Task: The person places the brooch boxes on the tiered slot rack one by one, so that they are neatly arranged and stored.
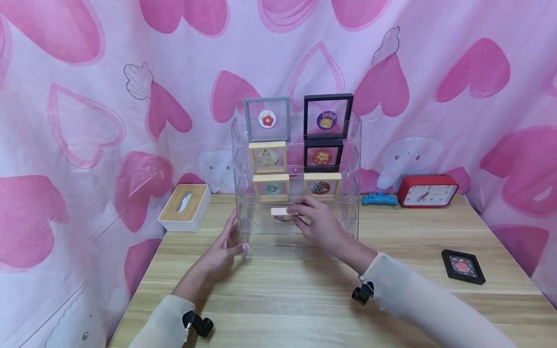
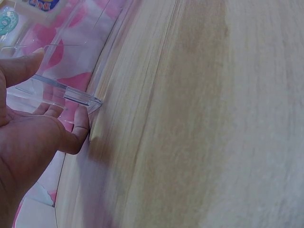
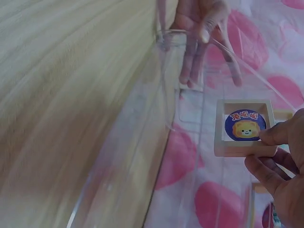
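My right hand (image 1: 319,224) pinches a small cream-framed display box (image 3: 244,148) between thumb and fingers; inside it is a round purple badge (image 3: 244,126) with a yellow bear face. The box is in front of the lower tiers of a clear stepped display stand (image 1: 270,251). At the stand's left side my left hand (image 1: 224,249) holds the edge, thumb at the front corner and fingers along the outer side. On the upper tiers stand a grey frame (image 1: 267,140), black frames (image 1: 323,169) and cream frames (image 1: 271,198), each with a round badge.
A black frame (image 1: 463,267) lies flat on the wooden table (image 1: 278,309) at the right. Behind it are a red clock (image 1: 428,191) and a blue bundle of cord (image 1: 379,199). A tissue box (image 1: 184,208) sits left of the stand. A pink heart-patterned curtain (image 1: 174,58) hangs behind.
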Tool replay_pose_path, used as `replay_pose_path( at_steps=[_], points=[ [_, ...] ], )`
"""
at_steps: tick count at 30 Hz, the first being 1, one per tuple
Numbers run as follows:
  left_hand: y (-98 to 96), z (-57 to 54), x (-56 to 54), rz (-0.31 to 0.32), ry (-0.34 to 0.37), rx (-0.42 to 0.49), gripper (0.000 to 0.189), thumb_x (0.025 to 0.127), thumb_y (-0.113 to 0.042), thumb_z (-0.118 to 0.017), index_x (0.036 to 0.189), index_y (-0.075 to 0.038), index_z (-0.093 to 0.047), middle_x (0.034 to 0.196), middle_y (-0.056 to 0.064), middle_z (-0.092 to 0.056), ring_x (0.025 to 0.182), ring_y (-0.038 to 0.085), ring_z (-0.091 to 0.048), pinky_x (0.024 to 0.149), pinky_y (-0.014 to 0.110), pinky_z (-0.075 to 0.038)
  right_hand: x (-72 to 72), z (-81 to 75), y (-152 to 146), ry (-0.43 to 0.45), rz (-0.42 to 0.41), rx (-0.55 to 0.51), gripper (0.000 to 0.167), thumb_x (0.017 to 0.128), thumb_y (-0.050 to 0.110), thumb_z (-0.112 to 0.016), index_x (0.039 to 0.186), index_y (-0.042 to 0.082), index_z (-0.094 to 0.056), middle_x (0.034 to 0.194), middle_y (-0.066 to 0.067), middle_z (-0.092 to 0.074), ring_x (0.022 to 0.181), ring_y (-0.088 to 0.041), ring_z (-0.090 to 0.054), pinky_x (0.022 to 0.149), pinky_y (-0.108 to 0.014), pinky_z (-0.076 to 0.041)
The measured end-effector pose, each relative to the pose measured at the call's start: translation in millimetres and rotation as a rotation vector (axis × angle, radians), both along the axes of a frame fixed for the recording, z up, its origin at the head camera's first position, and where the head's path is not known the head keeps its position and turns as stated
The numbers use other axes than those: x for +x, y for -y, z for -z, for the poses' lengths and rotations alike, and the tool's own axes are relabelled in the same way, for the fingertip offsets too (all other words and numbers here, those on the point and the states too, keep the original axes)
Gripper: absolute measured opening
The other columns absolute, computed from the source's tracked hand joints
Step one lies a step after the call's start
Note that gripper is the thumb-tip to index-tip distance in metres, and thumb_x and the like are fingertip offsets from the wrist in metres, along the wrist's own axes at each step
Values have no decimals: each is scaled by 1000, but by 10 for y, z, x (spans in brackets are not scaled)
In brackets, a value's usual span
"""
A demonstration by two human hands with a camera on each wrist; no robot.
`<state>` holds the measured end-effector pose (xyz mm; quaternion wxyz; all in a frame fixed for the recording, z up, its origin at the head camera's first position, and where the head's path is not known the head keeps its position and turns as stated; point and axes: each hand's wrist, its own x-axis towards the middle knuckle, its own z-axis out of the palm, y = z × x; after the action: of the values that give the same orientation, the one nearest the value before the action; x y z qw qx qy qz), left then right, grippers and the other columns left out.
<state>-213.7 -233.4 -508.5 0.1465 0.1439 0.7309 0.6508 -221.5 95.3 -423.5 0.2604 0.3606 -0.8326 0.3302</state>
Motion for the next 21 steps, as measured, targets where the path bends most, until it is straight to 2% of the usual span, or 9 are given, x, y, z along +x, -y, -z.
replay_pose_path(
  at_steps=[3, 7, 12, 17, 21],
  points=[
    [-3, 7, -11, 14, -21, 12, 116, 102, 7, -64, 175, -51, 4, 186, 22, -4, 172, 48, -6, 139, 65, -8, -12, 50, 85, -4, -5, 17, 24, 90, -5, -87, 111, 6, -85, 116, -11, -75, 98, -24, -75, 79, -33, -68],
    [-1, 10, -7, 25, -50, 15, 115, 102, 8, -64, 177, -47, 5, 185, 26, -4, 171, 51, -6, 138, 66, -8, -13, 98, 166, -1, 16, 48, 23, 92, -3, -86, 113, 7, -85, 118, -10, -75, 101, -23, -78, 84, -32, -69],
    [-3, -4, 1, 16, -29, 16, 116, 102, 8, -64, 176, -49, 4, 186, 24, -4, 172, 50, -5, 138, 65, -7, -21, 116, 225, 17, 20, 61, 25, 94, -3, -84, 115, 8, -85, 120, -9, -75, 106, -24, -79, 88, -33, -69],
    [2, -2, 2, 23, -42, 15, 115, 102, 8, -64, 177, -45, 6, 185, 25, -4, 171, 51, -5, 138, 66, -8, -13, 100, 246, 16, 27, 93, 29, 93, -3, -85, 118, 10, -85, 122, -8, -75, 109, -24, -78, 90, -35, -69],
    [4, 6, 0, 21, -33, 14, 115, 102, 8, -63, 176, -47, 5, 186, 24, -3, 172, 50, -5, 138, 64, -8, -3, 85, 249, 9, 40, 128, 30, 93, 1, -86, 121, 11, -84, 123, -8, -75, 111, -25, -76, 91, -37, -69]
  ],
)
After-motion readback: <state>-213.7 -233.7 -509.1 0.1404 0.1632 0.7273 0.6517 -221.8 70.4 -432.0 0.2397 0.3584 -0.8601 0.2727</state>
